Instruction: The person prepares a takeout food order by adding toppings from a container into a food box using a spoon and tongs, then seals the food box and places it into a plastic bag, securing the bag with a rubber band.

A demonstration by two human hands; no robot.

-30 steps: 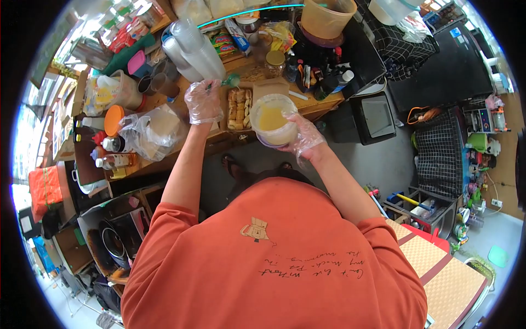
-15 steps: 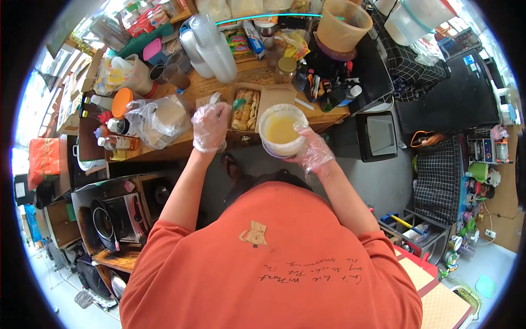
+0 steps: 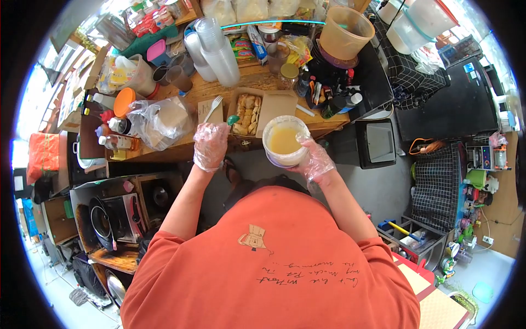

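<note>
My left hand (image 3: 210,147), in a clear plastic glove, is closed round a green spoon (image 3: 233,119), whose head points right at the near edge of an open cardboard box. Golden baked pieces (image 3: 246,114) fill that box (image 3: 278,107), and its lid is folded out to the right. In my gloved right hand (image 3: 316,159) I hold a white tub (image 3: 285,141) of pale yellow liquid, tilted a little, in front of the table edge. A white fork (image 3: 212,109) lies on a cardboard piece beyond my left hand.
Stacked clear cups (image 3: 215,52) stand behind the box. To the left are a plastic bag (image 3: 159,123) and bottles (image 3: 119,142). A large beige bucket (image 3: 345,34) rises at the back right. A gas stove (image 3: 112,219) is at the lower left.
My left hand has moved slightly down and left, leaving the fork in fuller view. The tub in my right hand sits slightly lower and farther right in view.
</note>
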